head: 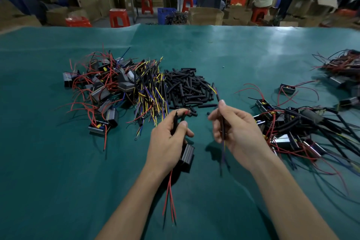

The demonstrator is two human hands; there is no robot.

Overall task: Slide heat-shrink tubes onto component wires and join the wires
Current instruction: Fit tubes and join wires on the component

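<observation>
Left of centre: tangled heap of small grey box components with red wires [101,87], touching a bundle of yellow, purple and black leads [150,91] on its right. Just beside that, at centre: pile of short black heat-shrink tubes [187,87], lying just beyond both hands.

Lower centre: left hand [167,142], fingers curled round a ribbed grey box component [187,157], thumb and forefinger pinching its black-sleeved wire ends upright; 3 thin red wires [170,198] trailing down toward the bottom edge. Narrow open gap between the hands.

Right of that: right hand [233,130], fingertips pinching a thin black tube on a yellow-purple lead [222,126], top end reaching the tube pile.

Right side: spread of finished components with long black sleeved wires [303,132], more at the right edge.

Underneath: teal cloth table cover [58,181], bare at lower left. Beyond the far edge: red plastic stools [119,18], cardboard boxes, people at benches.
</observation>
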